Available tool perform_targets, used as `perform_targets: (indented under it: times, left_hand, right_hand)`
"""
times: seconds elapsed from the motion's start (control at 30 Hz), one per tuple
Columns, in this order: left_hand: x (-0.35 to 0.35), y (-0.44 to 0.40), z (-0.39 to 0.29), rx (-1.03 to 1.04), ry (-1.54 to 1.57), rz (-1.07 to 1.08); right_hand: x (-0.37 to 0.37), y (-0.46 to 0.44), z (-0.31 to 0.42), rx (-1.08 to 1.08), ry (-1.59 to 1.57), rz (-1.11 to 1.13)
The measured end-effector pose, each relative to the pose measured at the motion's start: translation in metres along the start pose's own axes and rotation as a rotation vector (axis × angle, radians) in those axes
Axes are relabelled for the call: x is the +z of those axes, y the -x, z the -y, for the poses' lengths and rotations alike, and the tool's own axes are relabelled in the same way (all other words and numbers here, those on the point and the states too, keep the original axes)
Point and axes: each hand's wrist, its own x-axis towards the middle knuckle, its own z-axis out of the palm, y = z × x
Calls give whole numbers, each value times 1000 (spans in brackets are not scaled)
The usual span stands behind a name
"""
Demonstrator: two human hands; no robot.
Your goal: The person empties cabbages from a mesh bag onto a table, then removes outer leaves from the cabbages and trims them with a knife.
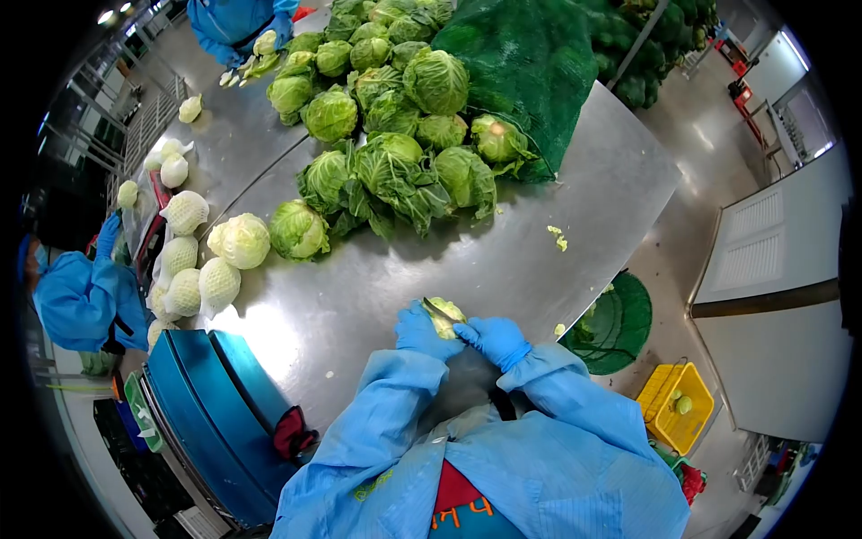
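Close to my body, a small pale cabbage (446,311) is held at the table's near edge. My left hand (420,332) is closed around its left side. My right hand (496,340) grips a knife, its handle hidden in the fingers; the thin dark blade (438,310) lies across the cabbage. Both hands wear blue gloves. Ahead of them, a heap of green cabbages (395,171) spreads over the metal table (359,296). To the left sits a trimmed pale cabbage (240,241), beside several cabbages in white foam nets (218,286).
A green mesh sack (521,72) lies behind the heap. Right of the table stand a green net-lined bin (624,328) and a yellow basket (678,409). Blue crates (211,413) are at left. Co-workers in blue occupy the far left (85,301) and the top (235,27).
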Motion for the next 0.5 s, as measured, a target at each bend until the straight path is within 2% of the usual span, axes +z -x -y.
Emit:
perform_targets:
  times: [0.1, 0.23, 0.4, 0.5]
  left_hand:
    - [-6, 4, -12, -67, 5, -1]
    - [-3, -2, -12, -57, -34, 16]
    - [-1, -2, -15, -37, -38, -14]
    - [17, -12, -3, -8, -19, -80]
  right_hand:
    - [-8, -3, 8, 34, 52, 10]
    - [-8, -14, 8, 82, 6, 107]
    - [-9, -18, 7, 117, 76, 55]
    - [-10, -20, 6, 51, 59, 44]
